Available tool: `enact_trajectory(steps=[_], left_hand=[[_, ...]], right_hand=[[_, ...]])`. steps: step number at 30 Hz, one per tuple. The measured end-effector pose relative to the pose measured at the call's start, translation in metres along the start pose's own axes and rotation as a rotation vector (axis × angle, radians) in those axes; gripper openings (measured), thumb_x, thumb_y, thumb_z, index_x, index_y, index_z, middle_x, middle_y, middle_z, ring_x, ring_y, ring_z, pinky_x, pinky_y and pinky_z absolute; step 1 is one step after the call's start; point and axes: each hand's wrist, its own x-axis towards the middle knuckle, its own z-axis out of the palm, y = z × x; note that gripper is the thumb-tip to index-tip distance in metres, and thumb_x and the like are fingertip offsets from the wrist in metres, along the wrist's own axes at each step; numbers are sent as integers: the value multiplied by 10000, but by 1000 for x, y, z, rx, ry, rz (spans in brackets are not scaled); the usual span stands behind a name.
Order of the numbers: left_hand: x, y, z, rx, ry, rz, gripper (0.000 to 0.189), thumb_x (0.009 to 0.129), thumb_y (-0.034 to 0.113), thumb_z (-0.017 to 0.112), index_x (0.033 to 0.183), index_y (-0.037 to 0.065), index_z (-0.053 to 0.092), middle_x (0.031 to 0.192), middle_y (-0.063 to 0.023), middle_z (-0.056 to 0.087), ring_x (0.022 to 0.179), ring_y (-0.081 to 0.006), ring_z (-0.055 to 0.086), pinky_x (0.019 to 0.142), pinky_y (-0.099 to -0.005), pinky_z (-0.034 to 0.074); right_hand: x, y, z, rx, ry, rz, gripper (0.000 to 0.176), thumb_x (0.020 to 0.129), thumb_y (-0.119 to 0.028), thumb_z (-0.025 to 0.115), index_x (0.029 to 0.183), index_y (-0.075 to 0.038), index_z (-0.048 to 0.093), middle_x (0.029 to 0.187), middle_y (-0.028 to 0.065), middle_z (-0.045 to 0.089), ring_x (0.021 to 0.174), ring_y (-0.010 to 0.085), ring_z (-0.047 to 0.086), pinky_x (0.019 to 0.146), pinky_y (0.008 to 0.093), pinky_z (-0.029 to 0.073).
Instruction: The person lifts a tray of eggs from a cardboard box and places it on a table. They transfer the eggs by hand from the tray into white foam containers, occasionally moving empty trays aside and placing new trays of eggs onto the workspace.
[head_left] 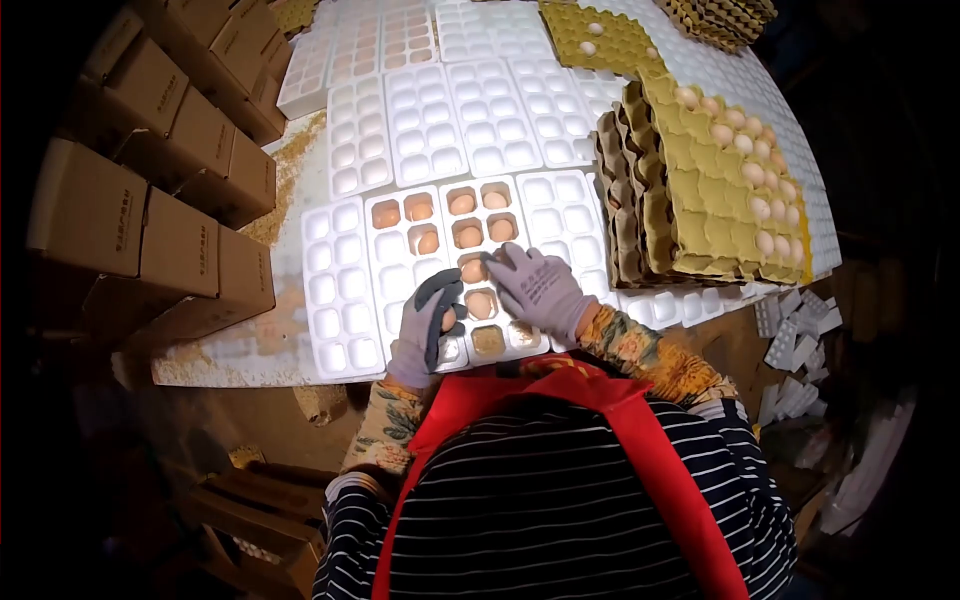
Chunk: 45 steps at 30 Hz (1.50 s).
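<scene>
My left hand [428, 325], in a grey and dark glove, has its fingers curled round a brown egg [448, 319] above the near part of the white foam trays. My right hand [537, 287], also gloved, reaches over the middle tray [514, 210], its fingertips beside an egg [473, 271] in a compartment; whether they grip anything is hidden. Other eggs sit in that tray, among them one nearer me [480, 304]. The foam tray to its left [397, 270] holds several eggs in its far compartments.
Cardboard boxes [190, 240] line the left side. A stack of pulp egg trays [690, 190], the top one partly filled with eggs, stands at the right. More foam trays [427, 120] cover the table beyond my hands. White foam pieces [797, 345] lie on the floor at right.
</scene>
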Motion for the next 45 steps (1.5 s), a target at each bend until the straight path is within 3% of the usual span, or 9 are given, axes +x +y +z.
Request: enact_trajectory(steps=[5,12,19,26,30,33,40,42,45], left_hand=[[-32,-16,26,1014,-39,619,405,792,137,734,1181,52,661,1120,-158,622,1036,-341,624,906,-438,508],[-8,-6,134,1182,-46,903,417,686,129,813,1090,106,712,1165,-132,619,1155,-386,550,1001,-494,447],[-13,51,408,1380,-476,1396,547,737,216,831,1243,110,651,1234,-145,562,1141,-344,531,1016,-481,408],[7,-7,531,1869,-466,1109,530,747,363,791,1174,111,604,1113,-119,585,1040,-324,576,935,-475,421],[24,-1,538,1577,-554,944,489,732,337,799,1128,108,628,1003,-132,660,916,-365,640,857,-462,498],[38,-10,537,1176,-502,723,455,787,239,790,1170,46,639,937,-83,687,854,-238,672,767,-363,534],[43,32,534,-84,-432,233,307,975,285,599,1138,26,630,997,-71,671,1036,-218,645,974,-384,537],[51,48,534,-336,-577,12,262,987,288,588,1035,36,643,938,-70,663,990,-219,660,915,-399,562],[38,40,547,821,-481,453,340,903,299,692,1111,34,643,927,-127,655,880,-231,673,787,-368,557]], right_hand=[[-19,3,-9,141,269,-56,581,907,-437,610,1390,-125,521,1319,188,536,1086,331,609,895,441,497],[-185,134,-196,134,832,126,395,795,-191,771,1157,-53,696,985,127,674,748,280,678,649,340,548],[-316,295,-238,-63,377,350,622,753,-261,790,1338,-176,597,1169,125,549,1099,277,572,951,384,474],[-318,322,-243,-186,304,97,367,795,-264,729,1112,-197,557,1097,25,580,1065,259,601,845,429,476],[-331,349,-252,272,423,48,308,829,-232,699,1094,-121,586,938,38,627,887,239,657,756,381,521],[-339,390,-252,1518,687,134,358,846,-343,682,960,-5,650,844,8,633,795,137,610,710,324,514],[-291,358,-255,-352,392,159,373,810,-333,725,1087,-98,638,1096,102,596,869,306,665,743,416,538],[-289,359,-259,-247,339,149,398,810,-309,724,1128,-93,622,1116,126,604,889,305,666,755,415,543],[-299,370,-280,126,283,154,423,824,-243,706,1196,-70,607,1131,141,635,921,282,678,769,408,549]])
